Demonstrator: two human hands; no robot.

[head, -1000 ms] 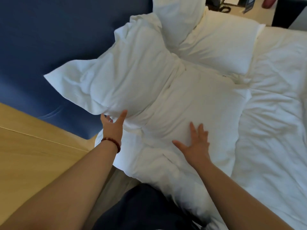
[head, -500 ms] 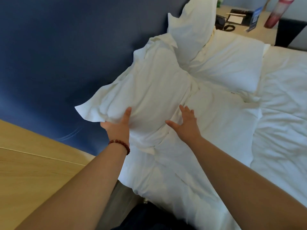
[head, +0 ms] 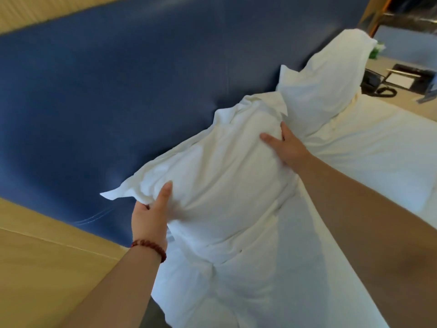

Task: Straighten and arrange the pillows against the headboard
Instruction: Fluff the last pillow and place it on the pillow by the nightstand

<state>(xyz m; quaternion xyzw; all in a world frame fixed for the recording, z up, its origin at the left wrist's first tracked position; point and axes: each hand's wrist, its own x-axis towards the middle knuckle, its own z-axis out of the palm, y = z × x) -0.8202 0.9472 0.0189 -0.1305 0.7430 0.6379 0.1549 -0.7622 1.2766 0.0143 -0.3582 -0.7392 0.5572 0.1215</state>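
Note:
A white near pillow [head: 224,176] leans slanted against the blue headboard [head: 118,102]. My left hand [head: 151,214] grips its lower left corner, thumb on the front and fingers hidden behind. My right hand [head: 287,145] holds its upper right edge, thumb spread on the front, fingers tucked behind the edge. A second pillow [head: 326,86] stands upright against the headboard just beyond. A third pillow [head: 378,150] lies flat to the right, and another flat pillow [head: 272,280] lies under the near one.
A bedside table [head: 376,67] at the top right carries a dark phone [head: 376,85], a notepad holder [head: 406,79] and a small plant [head: 378,49]. A light wooden panel [head: 47,256] runs along the left below the headboard.
The near pillow has been lifted and pushed up toward the headboard. My right hand left the flat pillow and moved up to the near pillow's upper right edge. My left hand kept its corner.

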